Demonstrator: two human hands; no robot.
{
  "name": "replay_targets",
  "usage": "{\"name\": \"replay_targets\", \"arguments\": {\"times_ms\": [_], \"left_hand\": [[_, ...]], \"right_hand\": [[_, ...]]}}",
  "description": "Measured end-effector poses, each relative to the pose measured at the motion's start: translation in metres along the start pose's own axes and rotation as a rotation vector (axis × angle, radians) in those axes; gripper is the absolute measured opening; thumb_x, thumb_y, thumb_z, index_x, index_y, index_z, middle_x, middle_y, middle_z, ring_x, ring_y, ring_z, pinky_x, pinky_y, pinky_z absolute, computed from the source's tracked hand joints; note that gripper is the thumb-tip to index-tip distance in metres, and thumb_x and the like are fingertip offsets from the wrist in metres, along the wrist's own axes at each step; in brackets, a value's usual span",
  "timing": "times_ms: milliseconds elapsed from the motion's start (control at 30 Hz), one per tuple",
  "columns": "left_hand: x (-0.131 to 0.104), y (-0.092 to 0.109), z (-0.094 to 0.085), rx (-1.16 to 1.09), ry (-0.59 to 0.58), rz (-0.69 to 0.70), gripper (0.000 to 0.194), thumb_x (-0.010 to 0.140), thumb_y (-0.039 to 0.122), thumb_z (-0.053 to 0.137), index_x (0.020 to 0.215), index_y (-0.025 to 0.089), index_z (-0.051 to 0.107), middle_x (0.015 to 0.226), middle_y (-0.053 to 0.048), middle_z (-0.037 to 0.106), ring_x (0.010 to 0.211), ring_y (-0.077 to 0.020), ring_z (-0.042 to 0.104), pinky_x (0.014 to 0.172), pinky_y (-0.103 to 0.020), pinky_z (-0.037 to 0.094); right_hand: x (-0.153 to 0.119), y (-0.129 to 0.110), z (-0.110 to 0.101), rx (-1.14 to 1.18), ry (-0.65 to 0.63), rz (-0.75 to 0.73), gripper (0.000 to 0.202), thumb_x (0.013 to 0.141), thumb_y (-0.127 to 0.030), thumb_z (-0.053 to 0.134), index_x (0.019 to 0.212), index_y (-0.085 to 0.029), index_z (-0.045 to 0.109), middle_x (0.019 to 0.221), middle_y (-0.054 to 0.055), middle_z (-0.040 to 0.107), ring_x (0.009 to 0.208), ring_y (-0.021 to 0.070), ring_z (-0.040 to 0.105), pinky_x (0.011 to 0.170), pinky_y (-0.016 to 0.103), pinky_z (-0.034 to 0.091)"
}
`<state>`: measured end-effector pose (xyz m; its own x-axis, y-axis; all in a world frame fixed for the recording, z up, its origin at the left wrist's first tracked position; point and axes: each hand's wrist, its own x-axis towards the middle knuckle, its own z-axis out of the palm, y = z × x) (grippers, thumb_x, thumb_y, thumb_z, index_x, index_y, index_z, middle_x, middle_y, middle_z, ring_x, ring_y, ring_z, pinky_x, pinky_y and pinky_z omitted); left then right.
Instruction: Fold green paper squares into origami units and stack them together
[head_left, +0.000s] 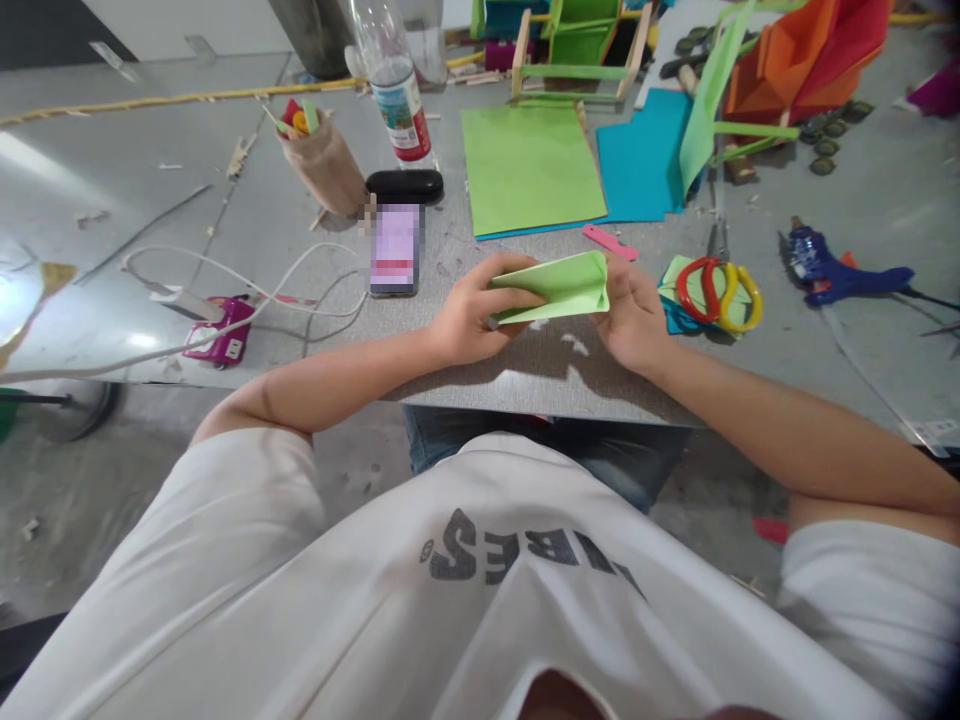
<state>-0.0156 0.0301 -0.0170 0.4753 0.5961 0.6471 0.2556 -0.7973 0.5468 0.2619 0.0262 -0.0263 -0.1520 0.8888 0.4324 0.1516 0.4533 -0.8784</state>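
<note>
A folded piece of light green paper (566, 285) is held above the near edge of the table, between both hands. My left hand (480, 310) grips its left end, with fingers reaching inside the fold. At the right end, my right hand (634, 315) has its fingers closed against the paper's edge; part of its grip is hidden behind the sheet. Just beyond the paper lies a pink flat tool (610, 242). Scissors with red and yellow handles (701, 290) rest on paper scraps to the right of my right hand.
Green paper sheets (532, 170) and blue paper (645, 155) lie farther back. A blue glue gun (840, 270) is at right. On the left are a phone (395, 245), a black case (405, 186), a bottle (401, 105), a cup (330, 170) and a purple power strip (221, 330) with cables.
</note>
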Motion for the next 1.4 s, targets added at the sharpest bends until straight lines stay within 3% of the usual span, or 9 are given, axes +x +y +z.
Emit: {"name": "replay_targets", "arguments": {"times_ms": [100, 200, 400, 567, 667, 833, 1100, 1267, 1400], "left_hand": [[0.0, -0.003, -0.001, 0.024, -0.001, 0.058, 0.035, 0.112, 0.066, 0.086, 0.125, 0.035, 0.095, 0.152, -0.015, 0.083, 0.14, -0.038, 0.085, 0.117, -0.063, 0.073], [0.0, -0.009, -0.001, 0.057, -0.027, 0.138, 0.046, 0.119, 0.073, 0.074, 0.134, 0.035, 0.093, 0.162, -0.016, 0.078, 0.148, -0.0386, 0.082, 0.122, -0.066, 0.071], [-0.003, -0.015, -0.002, 0.15, -0.064, 0.051, 0.05, 0.122, 0.073, 0.067, 0.136, 0.031, 0.092, 0.173, -0.018, 0.072, 0.159, -0.0409, 0.074, 0.129, -0.068, 0.064], [-0.003, -0.007, -0.002, 0.321, -0.04, -0.075, 0.039, 0.119, 0.063, 0.075, 0.119, 0.026, 0.089, 0.179, -0.016, 0.071, 0.172, -0.0511, 0.06, 0.138, -0.079, 0.042], [-0.003, -0.003, 0.0, 0.32, -0.048, -0.03, 0.046, 0.122, 0.067, 0.068, 0.116, 0.025, 0.086, 0.169, -0.018, 0.077, 0.158, -0.0484, 0.069, 0.129, -0.075, 0.047], [-0.003, 0.002, 0.001, 0.226, -0.071, 0.162, 0.056, 0.124, 0.075, 0.06, 0.134, 0.025, 0.083, 0.142, -0.021, 0.084, 0.126, -0.0382, 0.079, 0.103, -0.061, 0.061], [-0.005, 0.008, 0.003, 0.262, -0.057, 0.237, 0.033, 0.123, 0.056, 0.065, 0.137, 0.031, 0.08, 0.154, -0.017, 0.081, 0.123, -0.0351, 0.08, 0.1, -0.062, 0.064], [-0.002, 0.004, 0.002, 0.153, -0.055, 0.314, 0.047, 0.125, 0.069, 0.056, 0.132, 0.03, 0.082, 0.154, -0.018, 0.081, 0.119, -0.0343, 0.08, 0.102, -0.062, 0.066], [0.0, 0.004, 0.004, 0.118, -0.049, 0.3, 0.043, 0.129, 0.051, 0.046, 0.124, 0.029, 0.082, 0.146, -0.016, 0.084, 0.118, -0.032, 0.082, 0.102, -0.06, 0.066]], "right_hand": [[0.003, -0.004, 0.001, 0.215, -0.044, 0.083, 0.077, 0.098, -0.11, 0.074, 0.088, -0.033, 0.072, 0.064, -0.001, 0.058, 0.053, 0.021, 0.06, 0.05, 0.039, 0.05], [0.005, -0.01, -0.001, 0.291, -0.072, 0.12, 0.076, 0.096, -0.108, 0.079, 0.09, -0.033, 0.07, 0.064, -0.003, 0.053, 0.05, 0.0186, 0.054, 0.045, 0.037, 0.045], [0.004, -0.018, -0.009, 0.39, -0.148, 0.151, 0.061, 0.101, -0.093, 0.091, 0.107, -0.033, 0.078, 0.074, -0.003, 0.068, 0.06, 0.0179, 0.067, 0.052, 0.034, 0.054], [0.0, -0.025, -0.006, 0.374, -0.182, 0.186, 0.061, 0.099, -0.09, 0.095, 0.115, -0.033, 0.086, 0.083, -0.001, 0.08, 0.064, 0.0188, 0.073, 0.059, 0.036, 0.064], [-0.003, -0.03, -0.002, 0.368, -0.206, 0.212, 0.062, 0.094, -0.09, 0.099, 0.114, -0.033, 0.087, 0.085, 0.001, 0.081, 0.066, 0.0206, 0.076, 0.062, 0.038, 0.068], [-0.005, -0.036, 0.0, 0.347, -0.258, 0.258, 0.063, 0.097, -0.091, 0.096, 0.107, -0.03, 0.088, 0.085, 0.002, 0.082, 0.066, 0.0198, 0.076, 0.067, 0.039, 0.07], [-0.003, -0.045, 0.0, 0.361, -0.285, 0.294, 0.066, 0.09, -0.092, 0.102, 0.1, -0.028, 0.086, 0.08, 0.002, 0.079, 0.069, 0.0206, 0.073, 0.068, 0.039, 0.067], [-0.004, -0.046, 0.0, 0.368, -0.331, 0.273, 0.066, 0.095, -0.089, 0.1, 0.104, -0.025, 0.085, 0.079, 0.002, 0.077, 0.069, 0.0181, 0.071, 0.069, 0.037, 0.064], [-0.004, -0.043, -0.001, 0.382, -0.331, 0.268, 0.066, 0.094, -0.088, 0.1, 0.103, -0.025, 0.084, 0.08, 0.002, 0.078, 0.069, 0.0178, 0.071, 0.067, 0.035, 0.061]]}}
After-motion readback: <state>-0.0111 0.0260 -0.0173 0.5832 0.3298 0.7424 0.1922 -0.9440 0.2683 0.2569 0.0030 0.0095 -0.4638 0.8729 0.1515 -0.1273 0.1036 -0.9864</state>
